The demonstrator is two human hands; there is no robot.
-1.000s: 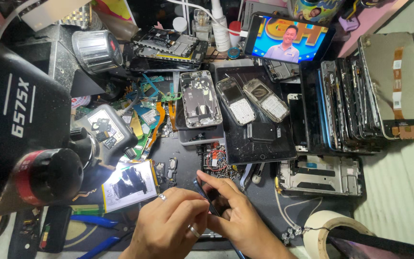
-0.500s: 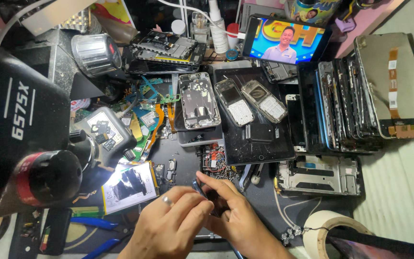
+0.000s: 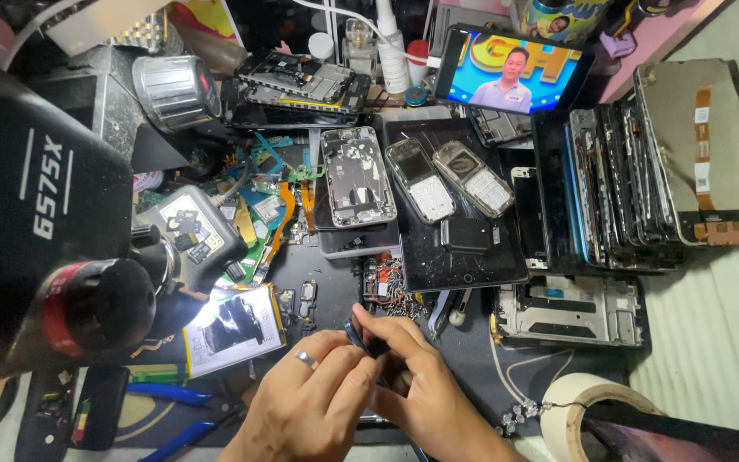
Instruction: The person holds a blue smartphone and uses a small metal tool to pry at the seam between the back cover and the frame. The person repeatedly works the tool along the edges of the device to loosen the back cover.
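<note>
My left hand (image 3: 314,402), with a ring on one finger, and my right hand (image 3: 416,389) meet low in the middle of the head view. Together they pinch a small dark phone part (image 3: 361,335) between their fingertips; most of it is hidden by the fingers. They hover over a dark work mat (image 3: 472,359). Just left of them lies a white-framed phone battery (image 3: 233,329) lit by a lamp. Beyond the fingers sits a small circuit board with coloured wires (image 3: 384,282).
A black microscope body (image 3: 36,222) fills the left. Opened phones (image 3: 357,175) and a dark tablet (image 3: 459,205) lie in the middle, a stack of screens (image 3: 635,180) at right. A lit phone plays video (image 3: 511,68). A tape roll (image 3: 583,411) and blue-handled pliers (image 3: 168,398) are near.
Both hands have stayed together on the small part, shifting slightly; the fingers have turned the piece a little. The view has moved slightly.
</note>
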